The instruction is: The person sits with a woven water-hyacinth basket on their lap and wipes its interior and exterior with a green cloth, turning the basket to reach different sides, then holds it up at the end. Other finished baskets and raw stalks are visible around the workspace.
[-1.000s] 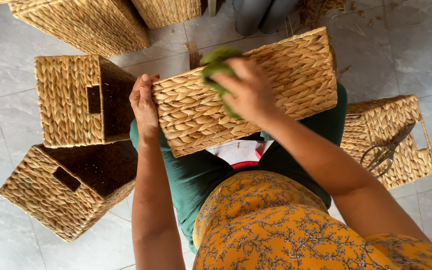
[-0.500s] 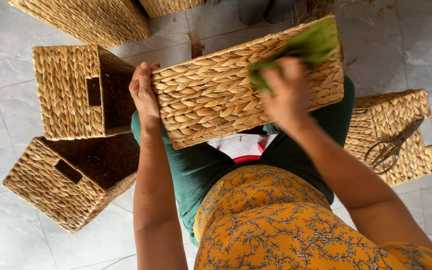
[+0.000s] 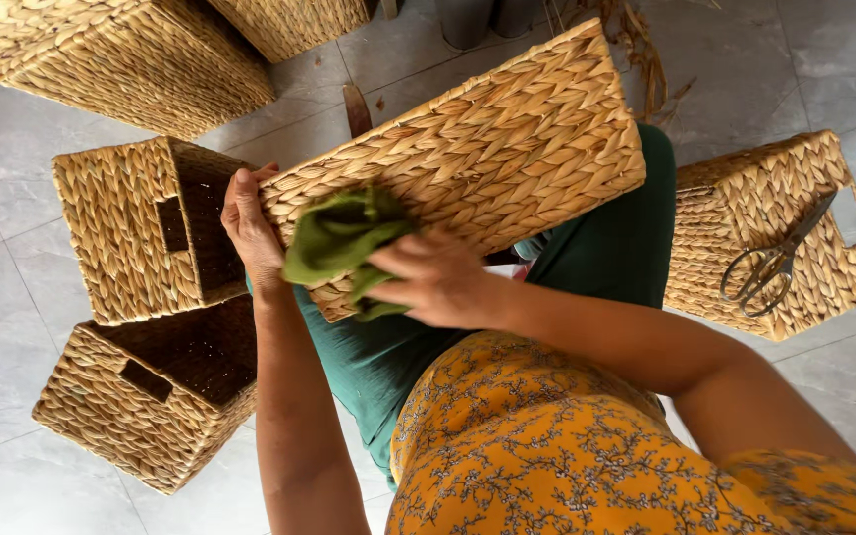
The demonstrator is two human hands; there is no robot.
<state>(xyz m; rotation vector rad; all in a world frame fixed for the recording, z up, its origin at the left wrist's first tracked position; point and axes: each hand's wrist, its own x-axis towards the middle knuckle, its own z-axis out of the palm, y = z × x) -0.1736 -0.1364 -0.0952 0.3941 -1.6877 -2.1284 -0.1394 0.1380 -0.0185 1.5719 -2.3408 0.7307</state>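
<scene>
1. Right hand (image 3: 438,279) closed over a bunched green cloth (image 3: 341,241), pressing it flat against the near left part of a woven basket's (image 3: 507,149) broad side.
2. Left hand (image 3: 250,230) clasped round that basket's left end, thumb on the front face, fingers wrapped behind out of sight.
3. Basket propped on the lap, tilted, its long side rising toward the upper right, above green trousers (image 3: 606,248) and an orange patterned top (image 3: 547,446).
4. Just left of the left hand, two open square baskets on the tiled floor (image 3: 12,198): one on its side (image 3: 121,233), dark inside showing, another below it (image 3: 141,406) with a handle slot.
5. To the right, another woven basket (image 3: 745,213) with scissors (image 3: 775,263) lying on top.
6. Further baskets along the top edge (image 3: 131,54).
</scene>
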